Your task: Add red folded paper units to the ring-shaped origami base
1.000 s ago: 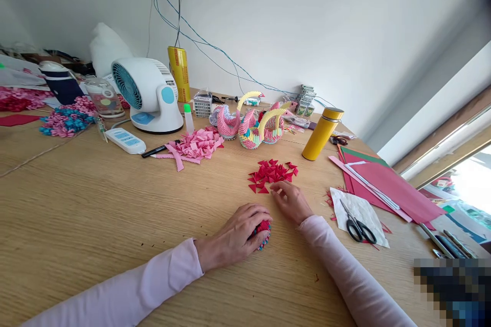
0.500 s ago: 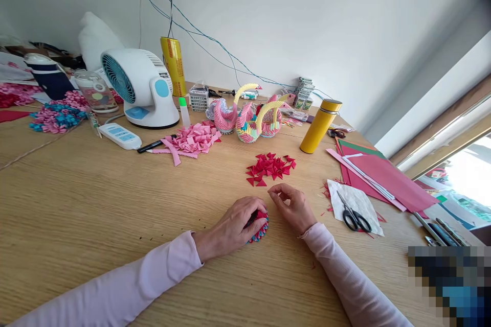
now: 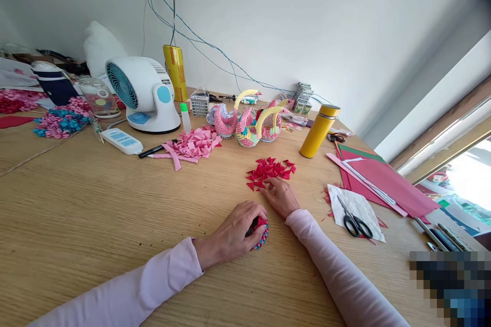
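Note:
My left hand [image 3: 241,229] is closed around a small round piece [image 3: 263,233] made of folded paper, red inside with a blue and pink rim. The piece rests on the table, partly hidden by my fingers and thumb. My right hand [image 3: 280,197] is at the near edge of a pile of folded red paper triangles [image 3: 271,167]. Its thumb and index finger are slightly apart beside the closest triangles; whether they touch one is too small to make out.
Pink paper pieces [image 3: 197,143] lie left, near a white fan [image 3: 148,94]. Folded-paper swans [image 3: 247,130] stand behind the red pile. To the right are a yellow flask [image 3: 319,132], scissors [image 3: 356,225] on a white cloth [image 3: 345,199], and red paper sheets [image 3: 387,173].
My right hand has moved forward and left, from beside the round piece to the red triangles. My left hand keeps its hold. The view has tilted up slightly.

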The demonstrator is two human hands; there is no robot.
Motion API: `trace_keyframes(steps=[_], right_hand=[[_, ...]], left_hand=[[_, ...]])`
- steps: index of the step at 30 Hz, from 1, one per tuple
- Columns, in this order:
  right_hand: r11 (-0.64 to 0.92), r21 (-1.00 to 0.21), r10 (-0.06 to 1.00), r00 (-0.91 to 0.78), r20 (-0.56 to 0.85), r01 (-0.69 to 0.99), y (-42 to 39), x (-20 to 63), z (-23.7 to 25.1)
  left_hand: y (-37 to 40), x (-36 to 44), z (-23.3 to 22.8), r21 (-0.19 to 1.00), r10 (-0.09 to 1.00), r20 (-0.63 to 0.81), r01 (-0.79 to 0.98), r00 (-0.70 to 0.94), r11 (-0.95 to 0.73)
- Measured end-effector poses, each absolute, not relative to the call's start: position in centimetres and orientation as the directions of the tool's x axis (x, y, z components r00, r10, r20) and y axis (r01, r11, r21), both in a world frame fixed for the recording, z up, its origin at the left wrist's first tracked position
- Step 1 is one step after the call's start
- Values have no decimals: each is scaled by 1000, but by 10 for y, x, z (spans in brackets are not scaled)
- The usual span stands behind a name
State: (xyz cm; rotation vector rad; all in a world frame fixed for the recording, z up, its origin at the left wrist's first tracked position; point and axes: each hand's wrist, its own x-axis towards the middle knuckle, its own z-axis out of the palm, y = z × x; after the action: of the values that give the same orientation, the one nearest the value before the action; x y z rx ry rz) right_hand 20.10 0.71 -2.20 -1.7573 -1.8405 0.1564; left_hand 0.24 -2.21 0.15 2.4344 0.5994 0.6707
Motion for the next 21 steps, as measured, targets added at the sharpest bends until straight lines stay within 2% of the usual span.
trace_keyframes(steps=[3, 11, 17, 21], right_hand=[[104, -426, 949, 38, 312, 898, 11, 199, -24], [125, -436, 942, 31, 334, 891, 5, 196, -21], [91, -460, 965, 36, 260, 883, 19, 179, -14], [147, -485, 960, -6, 280, 862, 18, 182, -14]], left_hand=[[-23, 5, 1, 578, 554, 333, 299, 763, -759], [-23, 23, -6, 517, 621, 368, 402, 692, -755], [-24, 20, -4, 490, 565, 386, 357, 729, -795], [-25, 18, -6, 500, 556, 386, 340, 736, -797]])
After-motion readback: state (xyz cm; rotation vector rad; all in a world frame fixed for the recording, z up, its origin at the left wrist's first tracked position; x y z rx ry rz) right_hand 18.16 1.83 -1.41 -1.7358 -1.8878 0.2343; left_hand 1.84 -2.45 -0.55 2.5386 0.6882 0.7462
